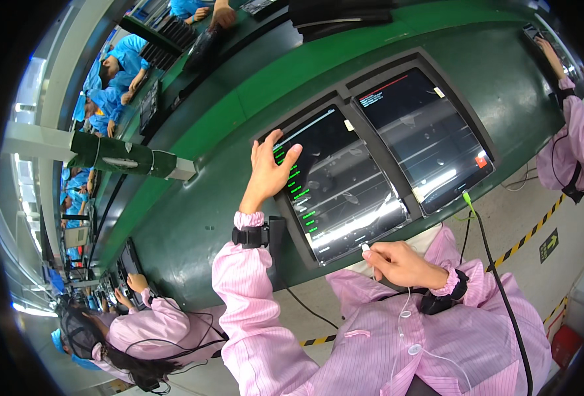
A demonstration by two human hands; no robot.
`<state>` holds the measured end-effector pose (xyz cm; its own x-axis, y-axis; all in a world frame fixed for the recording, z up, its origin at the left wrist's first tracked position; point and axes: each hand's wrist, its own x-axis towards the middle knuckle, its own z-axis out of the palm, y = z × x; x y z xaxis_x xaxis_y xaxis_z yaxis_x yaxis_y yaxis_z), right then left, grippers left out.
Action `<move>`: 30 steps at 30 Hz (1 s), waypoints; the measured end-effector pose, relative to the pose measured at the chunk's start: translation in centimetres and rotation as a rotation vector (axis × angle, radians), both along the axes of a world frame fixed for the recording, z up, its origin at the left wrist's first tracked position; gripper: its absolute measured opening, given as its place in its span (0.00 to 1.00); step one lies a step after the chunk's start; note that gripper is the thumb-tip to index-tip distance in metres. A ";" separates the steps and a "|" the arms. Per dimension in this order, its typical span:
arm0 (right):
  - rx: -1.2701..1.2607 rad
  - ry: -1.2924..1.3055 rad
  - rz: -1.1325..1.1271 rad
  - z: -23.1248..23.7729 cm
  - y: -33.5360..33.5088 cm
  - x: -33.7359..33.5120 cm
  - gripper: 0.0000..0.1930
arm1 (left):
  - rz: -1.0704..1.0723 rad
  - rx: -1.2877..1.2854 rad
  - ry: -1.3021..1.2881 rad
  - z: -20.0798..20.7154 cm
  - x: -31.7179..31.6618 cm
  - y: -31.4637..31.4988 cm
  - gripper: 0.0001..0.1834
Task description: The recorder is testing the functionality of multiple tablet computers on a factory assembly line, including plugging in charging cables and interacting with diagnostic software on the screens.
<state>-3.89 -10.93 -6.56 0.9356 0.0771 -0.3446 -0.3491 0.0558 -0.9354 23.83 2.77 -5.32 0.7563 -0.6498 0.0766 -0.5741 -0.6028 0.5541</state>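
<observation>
Two tablets lie side by side in a dark grey tray on the green bench. The left tablet shows green lines of text down its left side; the right tablet has red text at its top and a red-orange sticker. Over the left tablet's upper left edge, my left hand is open, thumb and fingers apart; whether the fingertips touch the glass I cannot tell. My right hand pinches a small white plug at that tablet's near edge. A thin white cord hangs from it down my pink-striped smock.
A black cable with a bright green plug meets the right tablet's near edge. A post wrapped in green rises at the left. Co-workers sit on both sides, one's pink sleeve at right. Workers in blue line another bench.
</observation>
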 end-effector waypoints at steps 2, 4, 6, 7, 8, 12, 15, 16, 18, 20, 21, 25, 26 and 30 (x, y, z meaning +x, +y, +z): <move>0.020 0.003 -0.011 -0.2 0.2 0.1 0.18 | 0.010 0.040 0.007 0.3 -0.3 0.0 0.38; 0.039 0.006 -0.021 -0.2 0.4 0.1 0.18 | 0.002 0.044 -0.005 0.3 -0.4 0.2 0.40; 0.069 0.052 -0.054 -0.1 0.4 0.1 0.18 | -0.006 0.048 -0.016 0.2 -0.4 0.2 0.41; 0.071 0.052 -0.053 -0.3 0.3 0.2 0.18 | -0.004 0.049 0.000 0.3 -0.4 0.2 0.42; 0.066 0.059 -0.045 -0.7 0.1 0.1 0.18 | -0.002 0.051 0.017 0.4 -0.4 0.2 0.43; 0.079 0.087 -0.019 -0.2 -0.3 0.2 0.16 | -0.065 0.061 0.031 0.5 -0.3 0.4 0.48; -0.122 0.006 0.007 0.6 -1.1 0.3 0.15 | -0.154 0.144 -0.018 0.5 -0.4 0.6 0.54; -0.124 0.001 0.010 1.0 -1.3 0.3 0.15 | -0.166 0.170 0.031 0.8 -0.3 0.8 0.60; -0.357 -0.124 -0.059 1.9 -2.0 -0.1 0.13 | -0.196 0.189 0.049 1.2 -0.3 1.1 0.62; -0.284 -0.151 -0.035 2.4 -2.5 -0.8 0.12 | -0.248 0.227 0.082 1.6 -0.5 1.3 0.68; -0.207 -0.174 -0.010 2.6 -3.0 -1.3 0.10 | -0.244 0.226 0.079 1.6 -0.5 1.5 0.68; 0.113 -0.332 0.539 3.9 -4.4 -2.3 0.13 | -0.298 0.323 -0.025 1.8 -0.6 1.7 0.68; 0.108 -0.336 0.542 3.7 -4.4 -2.5 0.13 | -0.224 0.236 0.090 2.0 -0.6 1.6 0.66; 0.314 -0.529 0.932 3.0 -4.5 -3.1 0.14 | -0.055 -0.186 0.226 0.9 -1.9 2.8 0.48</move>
